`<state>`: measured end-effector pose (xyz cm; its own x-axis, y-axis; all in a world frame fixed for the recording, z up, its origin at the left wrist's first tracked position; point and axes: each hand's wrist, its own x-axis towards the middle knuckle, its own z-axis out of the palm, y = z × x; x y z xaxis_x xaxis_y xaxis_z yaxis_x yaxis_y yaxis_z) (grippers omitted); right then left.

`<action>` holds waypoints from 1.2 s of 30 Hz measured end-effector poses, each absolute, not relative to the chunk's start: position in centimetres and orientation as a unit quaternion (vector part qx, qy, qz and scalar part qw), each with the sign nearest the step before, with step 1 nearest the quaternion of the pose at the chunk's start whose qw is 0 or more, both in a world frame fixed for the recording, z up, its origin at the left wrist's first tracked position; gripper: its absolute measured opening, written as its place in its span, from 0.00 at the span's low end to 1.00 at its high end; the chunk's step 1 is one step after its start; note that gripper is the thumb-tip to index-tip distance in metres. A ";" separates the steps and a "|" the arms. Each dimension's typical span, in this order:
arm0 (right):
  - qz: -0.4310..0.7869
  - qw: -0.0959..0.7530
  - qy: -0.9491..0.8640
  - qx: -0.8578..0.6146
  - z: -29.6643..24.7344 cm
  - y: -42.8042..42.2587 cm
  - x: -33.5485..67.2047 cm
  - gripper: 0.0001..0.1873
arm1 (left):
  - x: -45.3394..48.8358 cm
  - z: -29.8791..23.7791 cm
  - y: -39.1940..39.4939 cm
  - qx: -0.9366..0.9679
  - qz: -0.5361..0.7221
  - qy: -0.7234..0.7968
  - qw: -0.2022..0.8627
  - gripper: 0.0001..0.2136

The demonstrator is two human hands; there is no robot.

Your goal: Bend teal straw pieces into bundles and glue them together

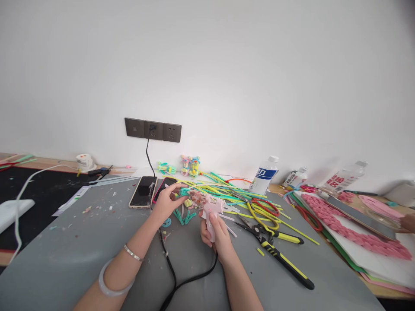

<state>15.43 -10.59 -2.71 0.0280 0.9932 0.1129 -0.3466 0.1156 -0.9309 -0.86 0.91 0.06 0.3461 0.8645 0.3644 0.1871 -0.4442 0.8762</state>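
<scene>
My right hand [216, 231] is wrapped round the handle of a pink glue gun [207, 203], whose nozzle points left. My left hand [168, 198] pinches a small teal pipe-cleaner piece [184, 192] right at the nozzle tip. The gun's black cord [181, 276] trails toward me across the grey mat [81, 246]. More teal bent pieces [183, 216] lie on the mat just below my left hand. A bangle and a thin bracelet sit on my left wrist.
Two phones [142, 191] lie beyond my left hand. A heap of coloured pipe cleaners [233, 190], yellow-black pliers [275, 250] and bottles [264, 175] are to the right. A white board with pink pieces [353, 235] is far right. Wall sockets [153, 129] are behind.
</scene>
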 end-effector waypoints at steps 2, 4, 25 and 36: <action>0.542 0.611 -0.428 -0.387 -2.7 -10.6 15.5 0.28 | -0.9 0.0 1.0 0.725 0.445 0.364 0.380 0.17; 0.538 0.609 -0.429 -0.395 -2.7 -10.6 15.5 0.28 | -0.9 0.1 1.0 0.723 0.449 0.361 0.382 0.17; 0.532 0.629 -0.415 -0.386 -3.2 -10.3 15.7 0.27 | -1.0 0.0 1.1 0.698 0.470 0.362 0.401 0.17; 0.516 0.637 -0.406 -0.405 -3.7 -10.1 15.8 0.27 | -1.2 0.0 1.3 0.695 0.478 0.364 0.395 0.17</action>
